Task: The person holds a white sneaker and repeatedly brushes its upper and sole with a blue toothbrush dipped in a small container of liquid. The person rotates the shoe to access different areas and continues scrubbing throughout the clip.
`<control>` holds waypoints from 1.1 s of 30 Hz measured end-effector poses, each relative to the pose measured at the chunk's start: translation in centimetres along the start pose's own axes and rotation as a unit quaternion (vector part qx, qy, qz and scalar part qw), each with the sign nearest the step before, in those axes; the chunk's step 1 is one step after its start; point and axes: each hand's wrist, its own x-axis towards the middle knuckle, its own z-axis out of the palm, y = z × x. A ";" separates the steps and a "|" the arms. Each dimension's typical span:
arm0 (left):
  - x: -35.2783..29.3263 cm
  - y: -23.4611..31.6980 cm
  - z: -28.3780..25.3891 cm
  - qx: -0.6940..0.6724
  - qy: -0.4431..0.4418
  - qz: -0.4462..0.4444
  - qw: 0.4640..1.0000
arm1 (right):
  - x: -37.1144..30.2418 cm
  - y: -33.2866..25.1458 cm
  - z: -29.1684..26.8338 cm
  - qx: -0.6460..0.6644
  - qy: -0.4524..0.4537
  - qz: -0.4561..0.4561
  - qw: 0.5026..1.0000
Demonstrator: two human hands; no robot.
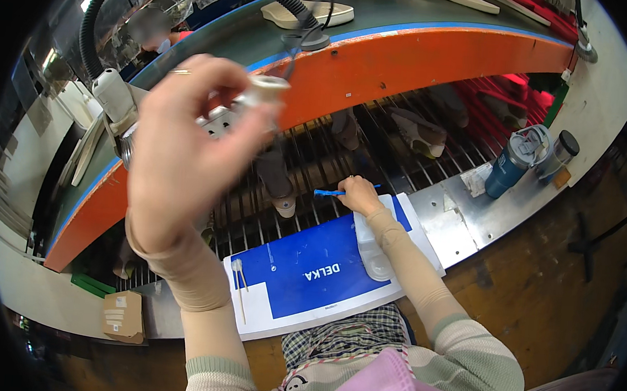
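Raised close to the camera, my left hand is blurred, its thumb and fingers pinched around a small white round-topped piece whose kind I cannot make out. Lower and to the right, my right hand grips a thin blue brush, its wider end pointing left. Under my right wrist lies a translucent white plastic tray. The tray rests on a blue and white flat box or board in front of me. Several thin sticks with white tips lie at its left end.
A curved green conveyor belt with an orange side carries shoe soles. Shoes sit on metal bars below it. A black flexible hose arches at left. A blue tumbler stands right; a cardboard box lies left. Another person is beyond.
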 end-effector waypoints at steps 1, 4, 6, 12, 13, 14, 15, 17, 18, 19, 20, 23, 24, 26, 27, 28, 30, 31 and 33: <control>0.3 -1.1 -1.0 0.042 0.005 -0.071 0.997 | 0.0 -0.2 -0.1 0.008 0.000 0.000 1.000; 2.9 -4.7 -1.0 0.227 0.029 -0.045 0.972 | 0.1 -0.5 0.0 -0.003 0.018 -0.010 1.000; 4.8 -6.7 0.1 0.246 0.011 -0.046 0.968 | 0.1 -0.3 0.1 0.007 0.023 -0.016 1.000; 11.2 -10.7 5.0 0.039 -0.047 -0.053 0.997 | 0.1 0.3 0.4 0.012 0.026 -0.015 0.999; 11.8 -11.1 6.0 -0.012 -0.037 -0.063 0.997 | 0.1 0.3 0.5 0.015 0.019 -0.010 1.000; 12.3 -11.5 6.7 -0.063 -0.026 -0.072 0.995 | 0.1 0.3 0.5 0.011 0.021 -0.013 1.000; 12.7 -11.9 7.3 -0.122 -0.037 -0.077 0.989 | 0.2 0.3 0.5 0.008 0.018 -0.010 1.000; 13.1 -12.6 8.1 -0.241 -0.065 -0.084 0.965 | 0.2 0.3 0.5 0.006 0.010 -0.006 1.000; 13.2 -12.9 8.2 -0.269 -0.093 -0.079 0.955 | 0.2 0.2 0.4 0.007 0.005 -0.004 1.000; 13.2 -13.2 8.3 -0.322 -0.118 -0.110 0.933 | 0.2 0.2 0.4 0.008 -0.001 0.002 1.000; 13.2 -13.4 8.5 -0.382 -0.140 -0.135 0.904 | 0.1 0.2 0.3 0.011 -0.008 0.003 1.000; 13.1 -13.6 9.0 -0.451 -0.183 -0.148 0.861 | 0.1 0.0 0.1 0.009 -0.017 0.006 1.000; 13.2 -13.6 9.1 -0.462 -0.204 -0.124 0.854 | 0.1 -0.1 0.1 0.004 -0.014 0.002 1.000; 13.4 -13.6 9.3 -0.472 -0.222 -0.110 0.846 | 0.1 -0.2 0.0 -0.002 -0.011 -0.001 1.000; 13.5 -13.7 9.4 -0.469 -0.220 -0.119 0.847 | 0.1 -0.2 0.0 -0.001 -0.012 0.000 1.000; 13.5 -13.7 9.4 -0.472 -0.221 -0.117 0.846 | 0.0 -0.3 -0.1 -0.001 -0.016 0.007 1.000; 13.7 -13.9 9.4 -0.477 -0.230 -0.126 0.839 | 0.0 -0.3 -0.1 0.002 -0.019 0.006 1.000; 13.8 -14.0 9.4 -0.482 -0.236 -0.125 0.834 | 0.0 -0.3 -0.2 0.003 -0.024 0.009 1.000; 13.8 -13.8 9.1 -0.421 -0.215 -0.162 0.866 | 0.0 -0.3 -0.2 0.001 -0.026 0.010 1.000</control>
